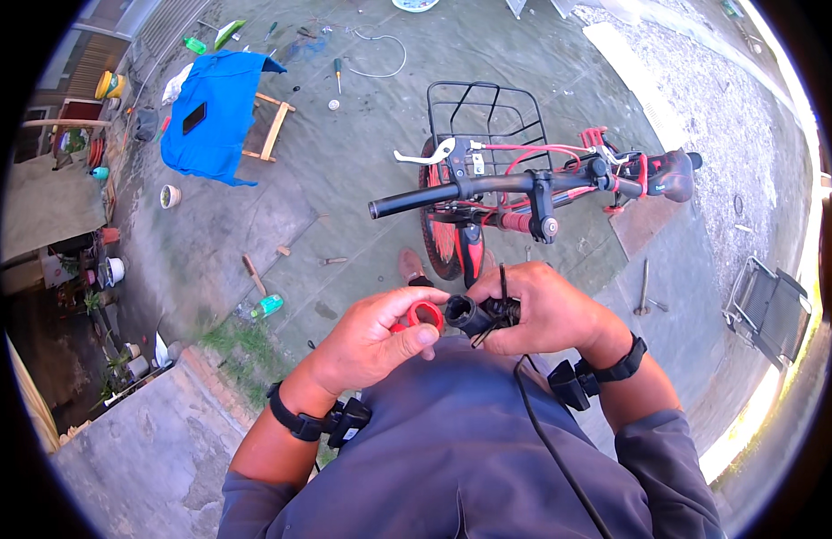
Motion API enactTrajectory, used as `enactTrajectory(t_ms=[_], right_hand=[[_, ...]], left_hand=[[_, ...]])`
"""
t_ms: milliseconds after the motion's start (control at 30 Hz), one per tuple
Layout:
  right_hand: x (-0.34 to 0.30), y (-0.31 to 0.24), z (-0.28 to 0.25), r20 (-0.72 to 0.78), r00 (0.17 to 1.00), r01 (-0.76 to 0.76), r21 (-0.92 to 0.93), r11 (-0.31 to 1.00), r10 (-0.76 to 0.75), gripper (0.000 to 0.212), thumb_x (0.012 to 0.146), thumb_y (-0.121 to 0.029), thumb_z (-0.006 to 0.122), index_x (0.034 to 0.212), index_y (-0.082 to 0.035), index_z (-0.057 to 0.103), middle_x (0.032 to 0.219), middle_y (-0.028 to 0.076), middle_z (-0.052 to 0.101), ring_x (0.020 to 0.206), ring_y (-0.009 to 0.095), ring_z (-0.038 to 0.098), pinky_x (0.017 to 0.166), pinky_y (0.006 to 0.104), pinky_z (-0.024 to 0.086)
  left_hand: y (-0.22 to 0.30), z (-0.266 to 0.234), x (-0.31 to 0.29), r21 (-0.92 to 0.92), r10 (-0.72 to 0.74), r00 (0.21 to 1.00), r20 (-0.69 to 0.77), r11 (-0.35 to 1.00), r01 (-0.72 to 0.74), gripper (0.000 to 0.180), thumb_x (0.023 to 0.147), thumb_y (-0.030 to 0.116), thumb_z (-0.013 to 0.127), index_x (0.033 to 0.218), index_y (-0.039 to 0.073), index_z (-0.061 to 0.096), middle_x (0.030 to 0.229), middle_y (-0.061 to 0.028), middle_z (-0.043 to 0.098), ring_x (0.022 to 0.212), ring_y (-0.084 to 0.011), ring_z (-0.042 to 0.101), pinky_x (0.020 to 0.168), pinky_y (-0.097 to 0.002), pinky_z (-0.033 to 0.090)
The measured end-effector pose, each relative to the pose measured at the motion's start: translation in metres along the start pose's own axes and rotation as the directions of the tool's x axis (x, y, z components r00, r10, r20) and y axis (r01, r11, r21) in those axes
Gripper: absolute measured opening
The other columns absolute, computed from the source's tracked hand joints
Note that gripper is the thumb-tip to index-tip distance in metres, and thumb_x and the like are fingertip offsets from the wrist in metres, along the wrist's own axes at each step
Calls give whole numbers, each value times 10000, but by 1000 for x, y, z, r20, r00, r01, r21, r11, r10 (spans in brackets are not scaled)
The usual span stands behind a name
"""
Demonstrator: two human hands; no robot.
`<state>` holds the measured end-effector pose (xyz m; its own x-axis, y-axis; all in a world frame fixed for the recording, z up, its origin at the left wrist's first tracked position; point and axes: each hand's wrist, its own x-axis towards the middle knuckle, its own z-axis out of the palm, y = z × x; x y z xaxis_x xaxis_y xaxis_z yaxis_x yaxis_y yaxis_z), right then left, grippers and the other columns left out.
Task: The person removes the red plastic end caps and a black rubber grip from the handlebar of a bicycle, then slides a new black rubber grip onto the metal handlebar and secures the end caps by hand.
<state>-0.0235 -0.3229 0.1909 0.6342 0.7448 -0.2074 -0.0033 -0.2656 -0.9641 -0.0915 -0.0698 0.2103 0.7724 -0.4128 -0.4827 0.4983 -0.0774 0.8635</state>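
Your left hand (pixel 367 332) has its fingers clamped on a red ring (pixel 412 314), thumb across its lower rim, while your right hand (pixel 551 310) has its fingers clamped around a short black tube (pixel 470 318) with thin black strips (pixel 503 283) standing out from it. Both parts are held up in front of your body, above the near side of the floor (pixel 344 242), rather than resting on it; the bicycle handlebar (pixel 501 186) lies just beyond, its bare left end angled toward the floor's left side. The tube's hollow end faces the ring, and the two sit close together but look apart. The step in hand seems to be fitting or separating these two pieces; which one, you cannot tell from this view. Either way, the next move likely calls for a steady right-hand hold on the tube and for the ring to be kept square to its mouth, avoiding a skewed fit.
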Motion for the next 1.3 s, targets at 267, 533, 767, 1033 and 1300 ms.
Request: enactTrajectory(t_ms=[267, 533, 767, 1033, 1300], right_hand=[[1, -11, 2, 74, 997, -19, -203, 979, 34, 346, 666, -143, 770, 987, -34, 701, 826, 123, 666, 732, 277, 654, 691, 350, 517], [0, -10, 4, 105, 992, -55, -102, 993, 66, 336, 677, -144, 781, 985, -35, 703, 824, 113, 679, 729, 266, 658, 681, 347, 516], [2, -8, 5, 116, 982, -154, 32, 987, 150, 325, 705, -155, 805, 987, -36, 697, 789, 58, 663, 694, 144, 604, 671, 309, 503], [5, -8, 6, 78, 990, -116, -18, 993, 117, 327, 694, -155, 803, 977, -33, 693, 797, 78, 679, 700, 169, 635, 675, 314, 513], [6, -8, 19, -42, 998, -55, -125, 991, 50, 320, 679, -179, 793, 957, -54, 696, 815, 113, 687, 739, 286, 676, 684, 358, 528]], left_hand=[[7, 3, 5, 231, 89, 996, 12, 969, -89, 548, 898, 283, 768, 1320, 4, 558, 961, -44, 647, 867, -102, 628, 783, -262, 517], [0, 6, 2, 130, 77, 996, -49, 989, -70, 477, 903, 313, 760, 1216, 11, 565, 974, -60, 670, 909, -135, 652, 805, -292, 529], [4, 4, 0, 315, 189, 980, -66, 936, -159, 488, 901, 351, 749, 1224, 13, 609, 968, -87, 670, 853, -163, 647, 782, -306, 520], [5, 6, 1, 231, 117, 983, -138, 970, -83, 513, 888, 357, 763, 1216, -9, 614, 990, -96, 680, 886, -134, 647, 793, -285, 525], [-3, 6, 4, 49, 4, 982, -188, 999, 5, 501, 880, 302, 786, 1216, -18, 599, 990, -78, 681, 882, -103, 638, 767, -265, 537]])
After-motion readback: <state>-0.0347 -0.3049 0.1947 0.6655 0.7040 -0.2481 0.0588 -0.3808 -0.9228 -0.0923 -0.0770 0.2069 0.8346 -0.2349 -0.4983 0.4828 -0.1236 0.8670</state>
